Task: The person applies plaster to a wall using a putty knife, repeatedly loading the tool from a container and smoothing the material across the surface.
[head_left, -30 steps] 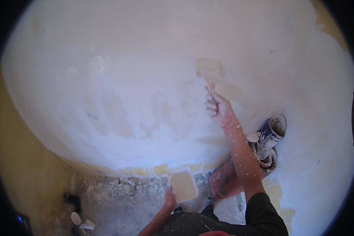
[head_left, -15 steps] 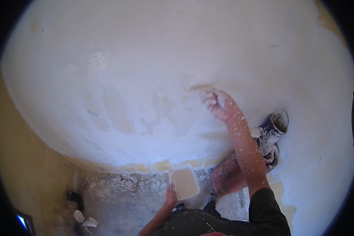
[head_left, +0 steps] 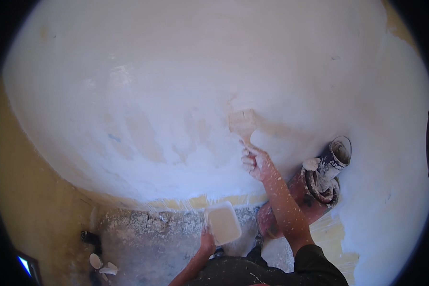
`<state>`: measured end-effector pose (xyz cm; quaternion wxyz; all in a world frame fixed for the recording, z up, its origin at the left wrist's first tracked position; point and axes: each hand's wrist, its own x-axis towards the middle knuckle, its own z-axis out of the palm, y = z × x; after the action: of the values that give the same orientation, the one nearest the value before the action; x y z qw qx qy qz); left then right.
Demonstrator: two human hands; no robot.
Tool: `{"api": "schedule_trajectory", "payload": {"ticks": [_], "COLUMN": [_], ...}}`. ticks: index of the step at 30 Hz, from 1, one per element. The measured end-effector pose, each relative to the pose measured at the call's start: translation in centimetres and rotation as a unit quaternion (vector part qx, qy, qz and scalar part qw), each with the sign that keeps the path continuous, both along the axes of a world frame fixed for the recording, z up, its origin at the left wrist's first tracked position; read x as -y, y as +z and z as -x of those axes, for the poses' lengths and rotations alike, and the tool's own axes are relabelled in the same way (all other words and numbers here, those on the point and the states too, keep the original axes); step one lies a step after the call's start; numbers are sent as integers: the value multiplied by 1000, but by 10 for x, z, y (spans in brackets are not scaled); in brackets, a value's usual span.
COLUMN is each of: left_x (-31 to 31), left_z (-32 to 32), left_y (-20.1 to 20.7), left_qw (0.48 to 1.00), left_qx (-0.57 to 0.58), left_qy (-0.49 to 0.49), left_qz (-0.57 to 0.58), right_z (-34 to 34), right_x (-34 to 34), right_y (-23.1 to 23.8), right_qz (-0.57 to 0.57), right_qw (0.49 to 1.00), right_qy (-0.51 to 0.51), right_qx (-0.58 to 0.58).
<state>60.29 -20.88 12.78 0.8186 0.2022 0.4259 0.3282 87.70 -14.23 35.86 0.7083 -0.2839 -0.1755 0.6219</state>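
My right hand [head_left: 256,162] is closed around the handle of a wide, flat paintbrush [head_left: 242,122]. The brush points upward, its pale bristles at the wall [head_left: 176,66], where they seem to touch the surface. That wall is coated white, with damp-looking beige patches left of the brush. Low in front of my body, my left hand [head_left: 207,240] grips the side of a white rectangular tub [head_left: 219,205] with pale, creamy liquid in it. The fingers under the tub are hidden. White specks cover my right forearm.
A red drum-like container [head_left: 271,221] stands by the wall at right, beside my right forearm. On top sits a dark, splattered bucket [head_left: 340,153] with a wire handle. Crumbled debris [head_left: 155,221] lies along the wall's foot. Black pipe [head_left: 89,238] and white pieces [head_left: 96,261] are at lower left.
My right hand has moved down and slightly left along the wall. The brush, seen nearly edge-on before, now shows its broad face. The tub has barely shifted.
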Motion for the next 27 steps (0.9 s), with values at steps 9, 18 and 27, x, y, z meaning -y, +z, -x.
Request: {"api": "schedule_trajectory", "payload": {"ticks": [9,18,27], "left_x": [-2,-1,3], "left_z": [3,6,-2], "left_y": [-14,-5,24], "left_qw": [1000,998,998], "left_qx": [-13,23,21], "left_qy": [-14,-14,60], "left_qz": [-18,-59,25], "right_z": [1,1,-12], "right_x": [4,-5,11], "right_y": [19,102,-68], "right_qz": [65,-135,62], "right_qw": [989,984,984], "right_qy": [49,-56,-19], "right_qx": [-122,105,-165]}}
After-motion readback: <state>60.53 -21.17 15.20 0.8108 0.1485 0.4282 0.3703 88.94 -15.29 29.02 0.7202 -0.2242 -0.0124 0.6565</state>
